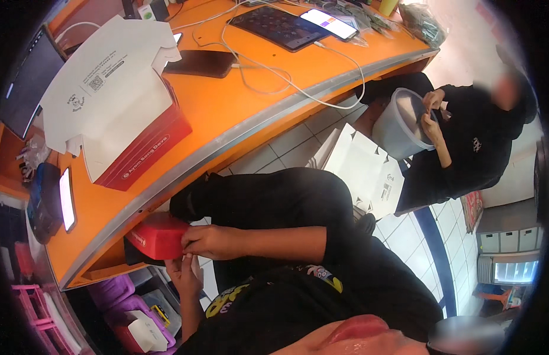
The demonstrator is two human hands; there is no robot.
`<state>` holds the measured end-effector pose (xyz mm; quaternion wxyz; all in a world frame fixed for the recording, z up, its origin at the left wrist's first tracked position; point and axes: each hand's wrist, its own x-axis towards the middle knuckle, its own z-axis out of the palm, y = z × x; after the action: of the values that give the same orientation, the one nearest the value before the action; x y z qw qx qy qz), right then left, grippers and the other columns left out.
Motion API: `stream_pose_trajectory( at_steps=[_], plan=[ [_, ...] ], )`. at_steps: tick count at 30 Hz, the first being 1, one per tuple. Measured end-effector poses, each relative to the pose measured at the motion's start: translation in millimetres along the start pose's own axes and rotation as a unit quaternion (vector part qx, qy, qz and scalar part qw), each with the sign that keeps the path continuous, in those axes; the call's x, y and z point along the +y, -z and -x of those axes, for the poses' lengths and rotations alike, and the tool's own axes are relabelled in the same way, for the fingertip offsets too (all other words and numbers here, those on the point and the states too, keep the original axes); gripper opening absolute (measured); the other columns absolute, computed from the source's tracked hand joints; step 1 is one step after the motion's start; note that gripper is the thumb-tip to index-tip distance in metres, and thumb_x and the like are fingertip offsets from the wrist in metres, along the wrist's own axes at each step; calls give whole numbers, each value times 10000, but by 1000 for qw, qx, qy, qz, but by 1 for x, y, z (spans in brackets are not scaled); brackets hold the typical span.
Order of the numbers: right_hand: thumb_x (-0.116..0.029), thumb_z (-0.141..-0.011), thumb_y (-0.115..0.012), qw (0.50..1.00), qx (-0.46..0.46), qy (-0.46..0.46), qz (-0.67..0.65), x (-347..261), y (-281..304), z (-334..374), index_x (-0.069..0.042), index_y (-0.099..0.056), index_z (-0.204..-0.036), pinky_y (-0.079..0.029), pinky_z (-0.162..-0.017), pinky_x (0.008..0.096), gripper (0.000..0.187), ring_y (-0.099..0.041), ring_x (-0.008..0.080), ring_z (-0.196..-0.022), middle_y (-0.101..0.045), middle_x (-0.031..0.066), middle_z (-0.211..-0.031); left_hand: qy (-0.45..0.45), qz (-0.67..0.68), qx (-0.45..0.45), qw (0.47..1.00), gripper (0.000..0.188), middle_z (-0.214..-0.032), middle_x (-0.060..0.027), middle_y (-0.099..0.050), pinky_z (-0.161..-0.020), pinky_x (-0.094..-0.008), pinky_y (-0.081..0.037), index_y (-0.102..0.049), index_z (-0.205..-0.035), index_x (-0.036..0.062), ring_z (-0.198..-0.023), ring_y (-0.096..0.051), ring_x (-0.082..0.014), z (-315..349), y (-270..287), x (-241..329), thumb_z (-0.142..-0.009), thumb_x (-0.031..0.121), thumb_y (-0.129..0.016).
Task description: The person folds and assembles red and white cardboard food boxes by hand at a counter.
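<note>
My right hand (210, 241) reaches in from the right and pinches the near edge of a small red cardboard box (159, 238). Just below it, my left hand (185, 276) comes up from the lower edge, its fingertips closed at the box's lower corner. The fingertips of both hands nearly meet there. The box is held tilted below the orange desk's edge, its red side showing. What lies between my fingertips is partly hidden.
On the orange desk (274, 77) lie stacked flat white cartons (117, 77), a tablet (277, 28), phones and cables. More flat cartons (369, 171) stand beside my leg. A co-worker sits at right, hands over a whitish bucket (398, 127). Purple baskets (112, 290) sit lower left.
</note>
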<state>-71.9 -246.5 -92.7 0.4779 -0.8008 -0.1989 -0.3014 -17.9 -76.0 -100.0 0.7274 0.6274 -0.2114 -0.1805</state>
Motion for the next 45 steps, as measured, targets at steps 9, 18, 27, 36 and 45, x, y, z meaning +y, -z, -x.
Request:
stream_pose_trajectory(
  at_steps=[9,18,27,36,45],
  plan=[
    [-268,-705,-763,980,87,-176,-36,-10,53,-25,-56,-390,-1237,-440,-895,391,683,-501,284,-1113,-463,156,-1169,11,-361,-350,864,319,-1046,-197,-592,-823,-384,-473,-580,-1104,26,-929,-600,-343,24,1,-31,-786,12,-589],
    [-142,-655,-727,895,87,-422,-120,7,42,-7,17,-288,-1363,-448,-917,349,848,-542,344,-1063,-459,254,-1243,370,-318,-373,789,474,-1082,-138,-584,-850,-335,-424,-574,-1056,17,-963,-574,-244,40,-14,-71,-762,386,-618],
    [-200,-674,-680,918,-83,-358,-151,-23,56,-15,-43,-577,-1142,-419,-944,368,504,-545,322,-1046,-592,170,-1081,402,-176,-298,848,539,-1217,-133,-538,-911,-369,-417,-513,-1197,52,-1093,-534,-255,41,-6,-79,-828,443,-547],
    [-69,-722,-584,981,-112,-87,-129,-47,47,-12,-21,-649,-948,-403,-959,403,240,-514,322,-1068,-609,134,-1051,256,117,-24,959,457,-1196,-109,-569,-893,-364,-503,-477,-1251,44,-1080,-580,-235,-6,3,9,-959,395,-460],
    [-79,-809,-608,993,91,-48,-58,-56,60,-17,-43,-593,-1102,-461,-904,398,295,-520,324,-1073,-565,147,-1122,164,210,3,964,327,-1174,-141,-577,-894,-343,-520,-471,-1211,-30,-1052,-601,-226,-19,-10,54,-971,192,-482]
  ],
)
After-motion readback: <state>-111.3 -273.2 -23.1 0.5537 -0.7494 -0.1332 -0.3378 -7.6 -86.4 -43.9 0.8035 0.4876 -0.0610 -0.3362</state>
